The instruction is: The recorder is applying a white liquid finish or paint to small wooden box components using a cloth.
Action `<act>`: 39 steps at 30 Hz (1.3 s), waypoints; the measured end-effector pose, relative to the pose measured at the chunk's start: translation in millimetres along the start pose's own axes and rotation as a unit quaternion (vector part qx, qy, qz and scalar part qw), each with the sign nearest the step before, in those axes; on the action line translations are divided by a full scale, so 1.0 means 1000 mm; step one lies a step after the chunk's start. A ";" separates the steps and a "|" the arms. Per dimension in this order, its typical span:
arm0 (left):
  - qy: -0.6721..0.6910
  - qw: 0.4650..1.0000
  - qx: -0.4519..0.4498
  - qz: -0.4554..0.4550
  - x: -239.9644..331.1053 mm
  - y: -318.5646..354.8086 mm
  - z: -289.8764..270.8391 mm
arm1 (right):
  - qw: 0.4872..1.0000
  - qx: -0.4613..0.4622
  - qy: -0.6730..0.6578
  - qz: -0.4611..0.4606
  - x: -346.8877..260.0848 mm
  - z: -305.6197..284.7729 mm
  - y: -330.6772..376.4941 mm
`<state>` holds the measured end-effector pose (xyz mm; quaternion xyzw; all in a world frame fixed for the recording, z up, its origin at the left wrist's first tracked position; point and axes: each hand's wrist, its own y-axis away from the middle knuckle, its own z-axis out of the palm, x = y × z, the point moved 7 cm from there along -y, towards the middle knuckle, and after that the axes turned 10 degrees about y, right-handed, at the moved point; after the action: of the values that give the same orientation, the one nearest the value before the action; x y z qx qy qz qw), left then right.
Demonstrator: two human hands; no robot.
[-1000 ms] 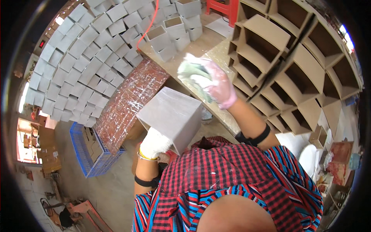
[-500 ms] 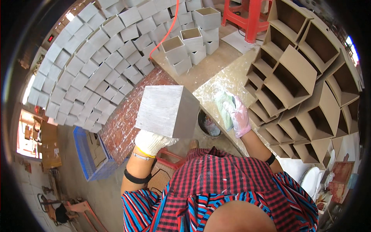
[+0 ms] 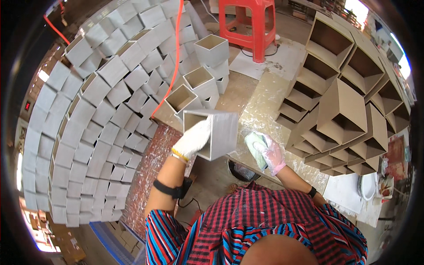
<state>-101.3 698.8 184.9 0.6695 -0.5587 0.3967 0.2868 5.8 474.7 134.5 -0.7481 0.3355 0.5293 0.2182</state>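
Observation:
A small grey-painted open box (image 3: pixel 224 134) is held up in front of my body, its open side facing my left arm. My left hand (image 3: pixel 194 138), in a white knit glove, reaches into that opening and holds the box; its fingertips are partly hidden inside. To the right, my right hand (image 3: pixel 274 155), in a thin see-through glove, is closed around a pale green cloth (image 3: pixel 257 146). Cloth and hand are over a paint-smeared board (image 3: pixel 269 106), apart from the box.
Grey-painted boxes (image 3: pixel 110 73) stand stacked high on the left, with several more (image 3: pixel 210 43) just beyond my left hand. Unpainted brown boxes (image 3: pixel 342 106) are piled on the right. A dark bucket (image 3: pixel 242 171) is below the board, a red stool (image 3: pixel 247 26) beyond it. An orange hose (image 3: pixel 177 53) hangs down.
The box has been turned, so its opening now shows, and my left hand has gone from beneath it to inside it. The view has shifted; the right hand still holds the cloth.

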 end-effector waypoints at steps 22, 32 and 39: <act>-0.247 0.948 -0.059 -0.189 -0.089 -0.244 -0.167 | 0.982 0.145 0.062 0.107 0.022 -0.034 0.031; -0.166 0.954 -0.051 -0.246 -0.077 -0.269 -0.140 | 0.982 0.145 -0.005 0.122 0.040 -0.030 0.037; -0.295 0.937 -0.100 -0.158 -0.091 -0.283 -0.166 | 0.982 0.148 0.015 0.115 0.059 -0.028 0.042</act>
<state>134.0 943.6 210.8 0.8040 -0.5421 0.0730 0.2332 5.5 411.1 89.9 -0.6719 0.4968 0.4842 0.2593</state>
